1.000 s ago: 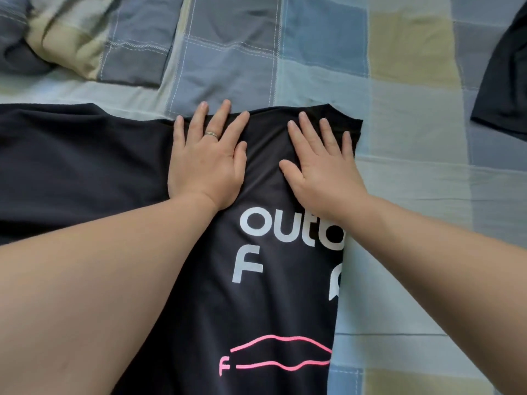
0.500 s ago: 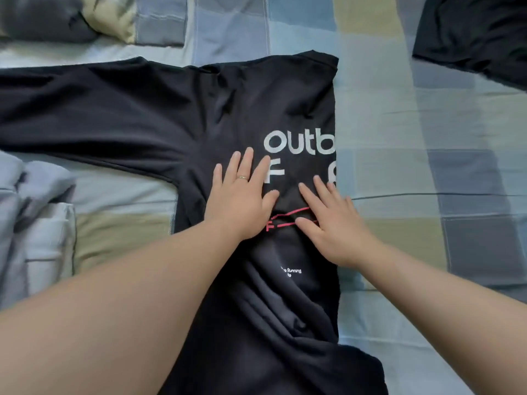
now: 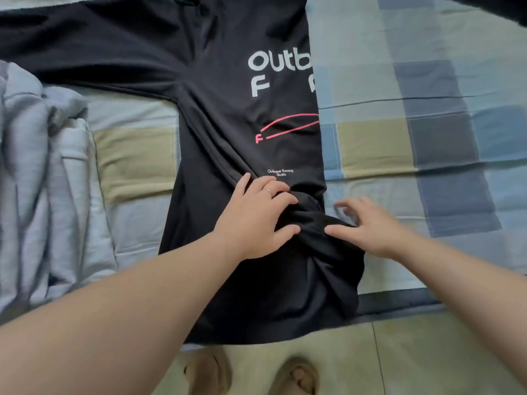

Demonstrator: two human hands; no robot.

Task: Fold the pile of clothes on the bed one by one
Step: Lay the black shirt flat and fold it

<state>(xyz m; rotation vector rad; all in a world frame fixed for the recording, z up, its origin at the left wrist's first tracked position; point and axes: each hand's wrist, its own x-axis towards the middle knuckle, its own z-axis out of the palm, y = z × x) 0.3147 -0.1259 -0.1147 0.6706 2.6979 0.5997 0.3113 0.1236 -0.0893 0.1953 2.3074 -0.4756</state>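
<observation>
Both hands now sit lower on the black T-shirt (image 3: pixel 228 81) than half a second ago, moved from the pink print down to the bunched cloth near the hem.

Left: grey bedding (image 3: pixel 34 181) lies rumpled at the bed's left side, just beside the shirt's unfolded left sleeve, which stretches out flat toward it. Room for folding that sleeve inward looks adequate, since the strip of bed (image 3: pixel 427 109) between bedding and shirt body is bare.

Centre: shirt lies print-up along the bed, its hem hanging over the near edge above the floor (image 3: pixel 399 352). Right side is already folded in; the fold line cuts the white lettering.

Left hand (image 3: pixel 256 215): fingers spread and pressing flat on the cloth below the small print, gripping nothing. Judgement: it pins the body so the wrinkles can be drawn out.

Right hand (image 3: pixel 370 226): fingers apart and slightly blurred, thumb touching the bunched ridge, the rest over the sheet just off the folded edge. It holds nothing. Judgement: smoothing the ridge toward the hem comes next.

Right: checked sheet lies bare beside the fold, giving wide sweep room. Another dark garment (image 3: pixel 499 7) lies at the far top corner, well apart.

Risk: the overhanging hem may drag the shirt off the edge.
</observation>
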